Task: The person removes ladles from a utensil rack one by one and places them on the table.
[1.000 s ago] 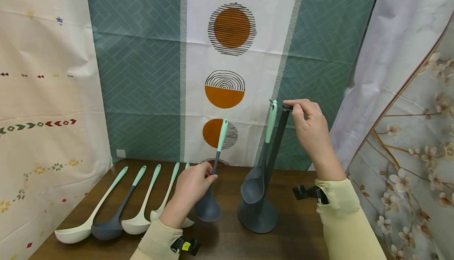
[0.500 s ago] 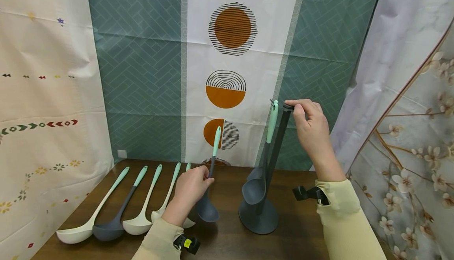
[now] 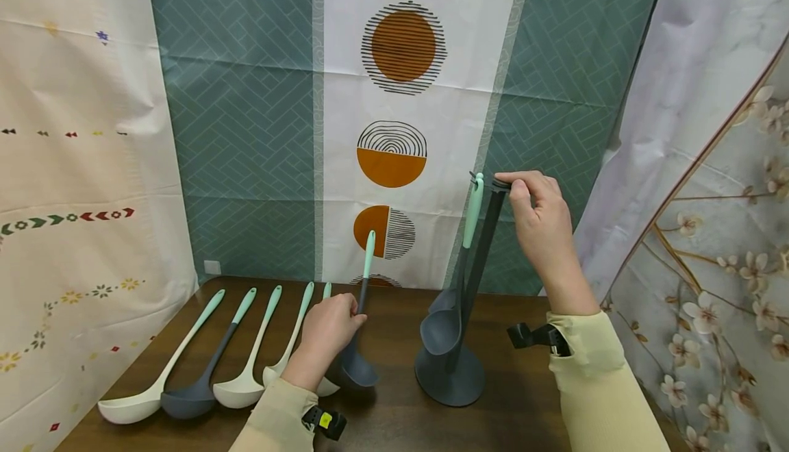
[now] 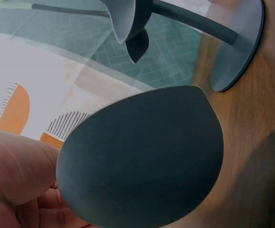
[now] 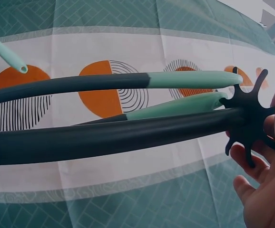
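Note:
In the head view my left hand (image 3: 331,325) grips the dark shaft of a grey ladle (image 3: 359,371), mint handle end up. The ladle's bowl is low over the table and fills much of the left wrist view; contact with the table cannot be told. My right hand (image 3: 542,222) holds the hooked top of a dark utensil stand (image 3: 481,267), fingers and thumb at its edge. Two dark ladles with mint handles hang from the stand's hooks, the front ladle (image 3: 440,333) partly covering the other. In the right wrist view several hooks (image 5: 247,114) show.
Left of my left hand lie a cream ladle (image 3: 131,407), a grey ladle (image 3: 188,401) and several more cream ladles (image 3: 237,392) in a row on the brown table (image 3: 511,397). My left hand partly hides the rightmost one. A patterned curtain (image 3: 246,130) stands behind.
My left hand has lowered the ladle slightly and to the left; its handle end has dropped and its bowl has come nearer the table. My right hand stays on the stand.

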Available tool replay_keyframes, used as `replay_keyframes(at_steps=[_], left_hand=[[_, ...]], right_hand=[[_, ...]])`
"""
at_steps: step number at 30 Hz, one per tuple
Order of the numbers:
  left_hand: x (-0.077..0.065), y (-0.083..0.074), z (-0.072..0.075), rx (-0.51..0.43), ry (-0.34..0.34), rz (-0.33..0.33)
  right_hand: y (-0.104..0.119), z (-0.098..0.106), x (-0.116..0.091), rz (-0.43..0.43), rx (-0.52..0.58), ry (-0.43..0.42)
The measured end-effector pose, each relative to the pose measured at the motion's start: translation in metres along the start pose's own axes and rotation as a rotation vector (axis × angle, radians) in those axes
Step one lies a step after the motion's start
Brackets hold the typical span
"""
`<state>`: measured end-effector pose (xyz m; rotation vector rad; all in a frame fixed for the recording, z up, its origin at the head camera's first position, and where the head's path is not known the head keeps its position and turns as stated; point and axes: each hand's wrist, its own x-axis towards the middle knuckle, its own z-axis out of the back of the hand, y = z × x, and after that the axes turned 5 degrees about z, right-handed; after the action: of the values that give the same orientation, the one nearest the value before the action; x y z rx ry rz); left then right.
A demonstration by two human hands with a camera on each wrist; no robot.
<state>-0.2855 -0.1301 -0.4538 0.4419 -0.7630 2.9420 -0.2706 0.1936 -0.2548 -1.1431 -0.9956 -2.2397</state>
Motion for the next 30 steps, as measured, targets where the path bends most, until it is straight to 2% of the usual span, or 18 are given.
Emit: replay_keyframes(at_steps=[12, 19, 24, 30], left_hand=[[0.0, 0.006, -0.003, 0.036, 0.069, 0.025], [0.002, 0.01, -0.008, 0.044, 0.086, 0.026], [0.003, 0.013, -0.01, 0.061, 0.126, 0.039], [0.003, 0.016, -0.013, 0.052, 0.15, 0.057]], right_hand=[[0.0, 0.0, 0.0, -0.007, 0.011, 0.001], [0.0, -0.001, 0.0, -0.012, 0.015, 0.003], [0.0, -0.001, 0.0, -0.01, 0.02, 0.002], [-0.001, -0.001, 0.0, -0.013, 0.025, -0.005]])
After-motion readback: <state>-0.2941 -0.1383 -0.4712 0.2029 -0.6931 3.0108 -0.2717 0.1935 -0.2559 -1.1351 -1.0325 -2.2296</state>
